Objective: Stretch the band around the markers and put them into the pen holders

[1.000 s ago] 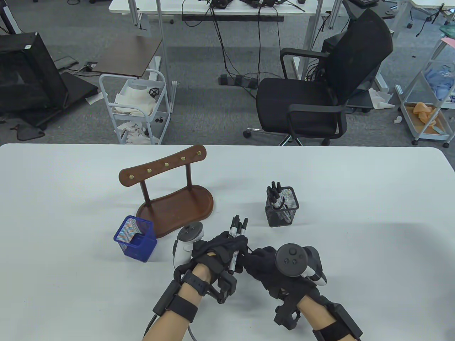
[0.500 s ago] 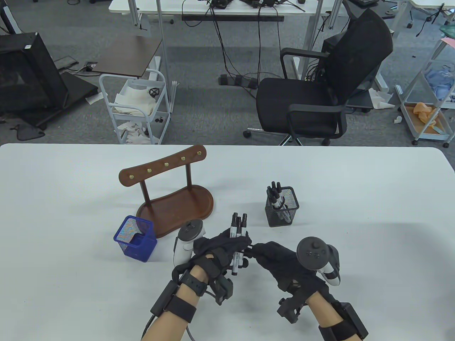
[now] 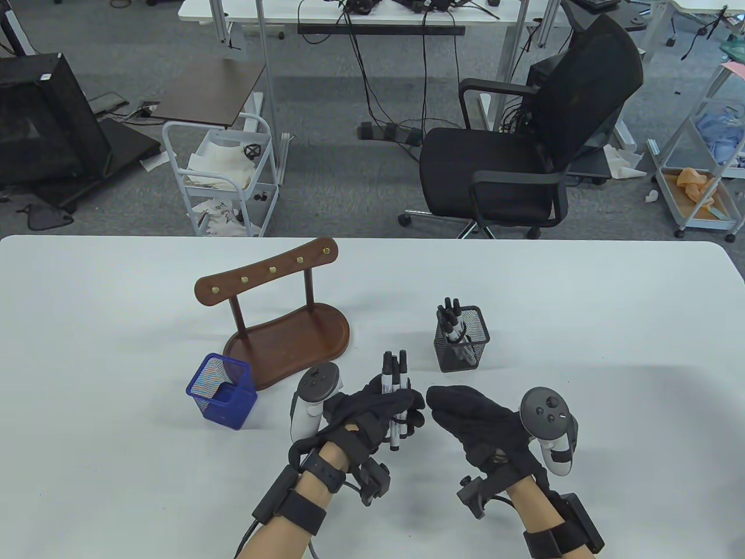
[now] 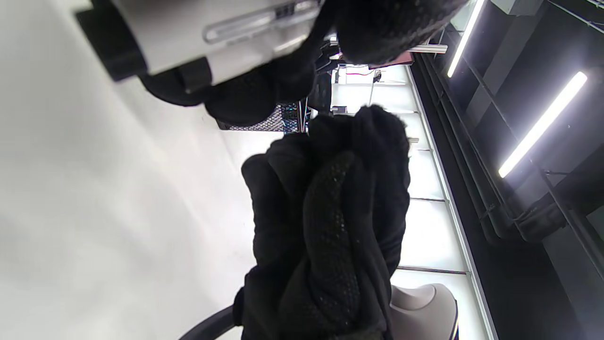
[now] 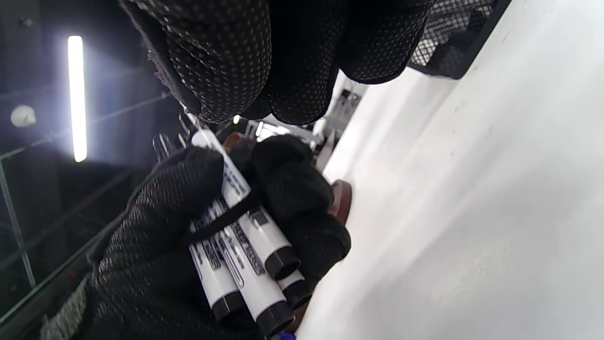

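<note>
- While the blue mesh pen holder at the left of the worktop shows no markers above its rim, it looks like the one not yet filled; its inside is not fully visible from the table view.
- Just behind it stands a wooden rack with brass pegs, which plays no part in the task.
- The left hand is curled round a bundle of markers, held roughly upright above the worktop, caps pointing away from the person.
- In the right wrist view a thin dark band crosses the white barrels of the bundle, so the wrapping looks done, or nearly so; how many turns it makes I cannot tell.
- The right hand hangs just beside the bundle, apart from it; its fingers are loosely bent and grip nothing.
- Further right and back, the black mesh pen holder already has a banded set of markers standing in it, so I judge one bundle finished.
- What is left, as far as I can judge: settle the band if needed, then carry the held bundle into the blue holder to the left.
</note>
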Tool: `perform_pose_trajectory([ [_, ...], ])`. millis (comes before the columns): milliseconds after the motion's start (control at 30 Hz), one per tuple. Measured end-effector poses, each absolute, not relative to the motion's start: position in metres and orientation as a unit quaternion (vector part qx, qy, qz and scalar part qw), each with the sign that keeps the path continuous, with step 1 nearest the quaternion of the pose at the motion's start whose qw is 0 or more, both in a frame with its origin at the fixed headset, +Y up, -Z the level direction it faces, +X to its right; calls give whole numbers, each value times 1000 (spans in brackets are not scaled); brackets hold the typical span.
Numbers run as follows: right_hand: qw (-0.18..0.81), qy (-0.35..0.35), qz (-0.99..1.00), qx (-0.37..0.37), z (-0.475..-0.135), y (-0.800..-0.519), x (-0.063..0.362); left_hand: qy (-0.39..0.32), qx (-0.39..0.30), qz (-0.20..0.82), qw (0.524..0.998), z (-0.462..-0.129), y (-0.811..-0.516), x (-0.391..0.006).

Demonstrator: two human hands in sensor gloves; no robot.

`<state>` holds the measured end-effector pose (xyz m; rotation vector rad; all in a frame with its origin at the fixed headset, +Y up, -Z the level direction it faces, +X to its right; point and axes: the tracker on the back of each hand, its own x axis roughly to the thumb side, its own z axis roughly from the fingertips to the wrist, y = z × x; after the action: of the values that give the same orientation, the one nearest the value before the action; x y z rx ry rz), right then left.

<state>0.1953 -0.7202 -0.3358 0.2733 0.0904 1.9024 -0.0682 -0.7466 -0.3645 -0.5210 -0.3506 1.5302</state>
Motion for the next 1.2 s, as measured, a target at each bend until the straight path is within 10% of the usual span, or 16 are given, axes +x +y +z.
perform_pose_trajectory([
  [667,413,36,900,136,-330,-724,188,-171,-198,616,744,-359,-736,-82],
  [1200,325,19,937,126,-327,-727,182,-143,-75,604,780,-343,-680,-181],
])
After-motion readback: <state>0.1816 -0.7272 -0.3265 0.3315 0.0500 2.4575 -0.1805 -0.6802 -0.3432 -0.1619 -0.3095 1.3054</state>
